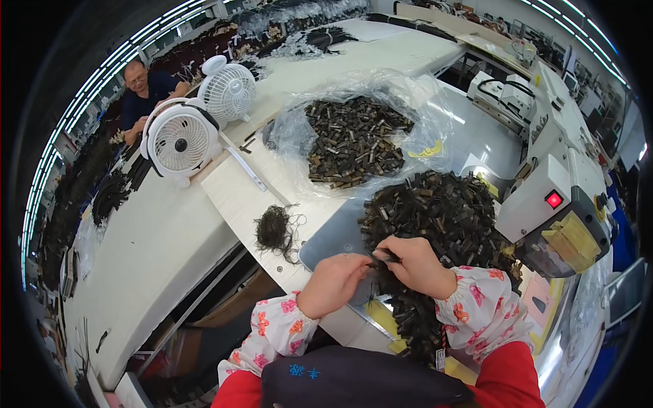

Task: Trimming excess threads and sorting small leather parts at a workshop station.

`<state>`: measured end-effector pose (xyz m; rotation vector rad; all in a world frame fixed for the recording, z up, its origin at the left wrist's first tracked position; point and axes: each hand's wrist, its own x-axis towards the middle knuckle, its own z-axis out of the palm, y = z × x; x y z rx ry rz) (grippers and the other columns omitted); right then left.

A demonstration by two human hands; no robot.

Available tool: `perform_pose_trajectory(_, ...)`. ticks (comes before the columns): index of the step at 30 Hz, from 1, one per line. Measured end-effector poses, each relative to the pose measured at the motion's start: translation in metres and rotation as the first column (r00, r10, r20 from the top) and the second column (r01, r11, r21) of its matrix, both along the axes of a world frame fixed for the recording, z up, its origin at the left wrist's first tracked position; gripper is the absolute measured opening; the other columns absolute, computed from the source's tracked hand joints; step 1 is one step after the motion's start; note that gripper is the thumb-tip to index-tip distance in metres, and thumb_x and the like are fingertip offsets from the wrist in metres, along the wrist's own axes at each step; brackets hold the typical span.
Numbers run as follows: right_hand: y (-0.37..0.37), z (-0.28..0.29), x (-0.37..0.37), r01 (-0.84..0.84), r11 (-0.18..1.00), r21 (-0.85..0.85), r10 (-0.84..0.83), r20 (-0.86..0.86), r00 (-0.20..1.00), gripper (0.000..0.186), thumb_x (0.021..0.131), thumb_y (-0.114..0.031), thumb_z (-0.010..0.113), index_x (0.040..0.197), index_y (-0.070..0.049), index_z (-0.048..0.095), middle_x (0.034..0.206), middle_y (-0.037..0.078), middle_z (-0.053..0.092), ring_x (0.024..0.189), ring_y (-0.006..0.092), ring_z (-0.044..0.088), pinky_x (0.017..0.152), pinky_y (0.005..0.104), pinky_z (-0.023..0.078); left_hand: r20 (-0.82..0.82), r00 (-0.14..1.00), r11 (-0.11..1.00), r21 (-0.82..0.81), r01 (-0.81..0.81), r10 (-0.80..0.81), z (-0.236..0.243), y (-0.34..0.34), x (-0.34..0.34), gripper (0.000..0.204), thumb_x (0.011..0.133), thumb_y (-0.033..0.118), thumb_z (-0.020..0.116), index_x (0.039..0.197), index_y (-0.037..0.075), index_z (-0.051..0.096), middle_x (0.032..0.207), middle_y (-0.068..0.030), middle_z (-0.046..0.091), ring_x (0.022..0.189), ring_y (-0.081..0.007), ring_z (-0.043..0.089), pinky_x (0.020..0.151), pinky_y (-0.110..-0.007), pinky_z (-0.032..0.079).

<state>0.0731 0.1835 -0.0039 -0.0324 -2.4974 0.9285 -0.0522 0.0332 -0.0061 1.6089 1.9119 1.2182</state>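
Note:
Over the near edge of a heap of small dark strip pieces (435,211), both my hands come close together. My right hand (420,268) pinches one small dark piece (388,256) between thumb and fingers. My left hand (333,285) is closed in a pinch close beside it; what its fingertips hold, if anything, is too small to make out. Beyond the heap, a clear plastic bag (289,115) lies open around a pile of similar brown and black pieces (354,143). A tangle of dark thread (273,229) rests on the white board left of my hands.
Two white fans (180,144) stand at the left, with a co-worker (143,88) behind them. At right is a machine housing with a lit red button (553,199). A metal plate (330,238) lies under the heap's left edge. A long white table (149,265) runs along the left.

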Motion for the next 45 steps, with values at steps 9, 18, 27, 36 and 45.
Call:
perform_pose_trajectory(9,-0.001,-0.001,0.002,0.050,0.998,-0.049,-0.050,0.014,0.999,0.016,0.079,-0.018,0.062,0.078,-0.003,0.054,0.066,0.014,0.059,0.063,0.0332,0.059,0.056,0.0411,0.046,-0.025,0.989,0.989,0.028,-0.144,0.145,0.044,0.060,-0.082,0.022,0.089,0.008,0.051,0.106,-0.004,0.057,0.080,-0.0024,0.061,0.066,-0.0058,0.051,0.059,-0.021,0.042)
perform_pose_trajectory(18,0.008,-0.008,-0.006,0.216,0.973,-0.080,-0.221,-0.058,0.974,0.021,0.085,-0.023,0.058,0.079,-0.003,0.055,0.063,0.018,0.055,0.061,0.0360,0.057,0.052,0.0416,0.043,-0.009,0.952,0.952,-0.006,-0.307,0.307,-0.003,0.029,-0.027,0.016,0.087,0.011,0.057,0.085,-0.004,0.062,0.066,-0.0055,0.060,0.059,-0.0091,0.054,0.058,-0.022,0.044)
perform_pose_trajectory(27,0.015,-0.007,-0.003,0.105,0.986,-0.130,-0.111,-0.043,0.993,0.015,0.079,-0.011,0.066,0.085,0.000,0.059,0.070,0.014,0.060,0.057,0.0243,0.059,0.052,0.0291,0.045,-0.252,0.963,0.995,0.066,-0.081,0.095,-0.028,0.001,0.033,0.042,0.068,0.022,0.073,0.102,0.004,0.055,0.086,-0.0093,0.052,0.079,-0.0274,0.050,0.070,-0.036,0.037)
perform_pose_trajectory(36,-0.003,-0.002,0.012,-0.182,0.974,0.138,0.181,0.021,0.983,0.017,0.070,-0.011,0.068,0.085,-0.007,0.060,0.074,0.006,0.058,0.061,0.0256,0.059,0.051,0.0332,0.045,-0.469,0.881,0.984,0.174,0.029,0.057,-0.039,-0.015,0.023,0.024,0.069,0.006,0.068,0.091,0.005,0.057,0.082,-0.0063,0.053,0.073,-0.0235,0.051,0.064,-0.034,0.039)
perform_pose_trajectory(45,-0.005,-0.005,-0.001,-0.167,0.981,-0.094,0.176,0.097,0.980,0.024,0.077,-0.014,0.064,0.096,-0.001,0.059,0.082,0.015,0.062,0.070,0.0293,0.061,0.059,0.0341,0.047,0.461,0.878,0.991,-0.047,-0.121,0.129,-0.017,-0.017,0.018,0.018,0.081,-0.003,0.060,0.098,-0.002,0.054,0.089,-0.0059,0.061,0.076,-0.0086,0.057,0.067,-0.022,0.047)
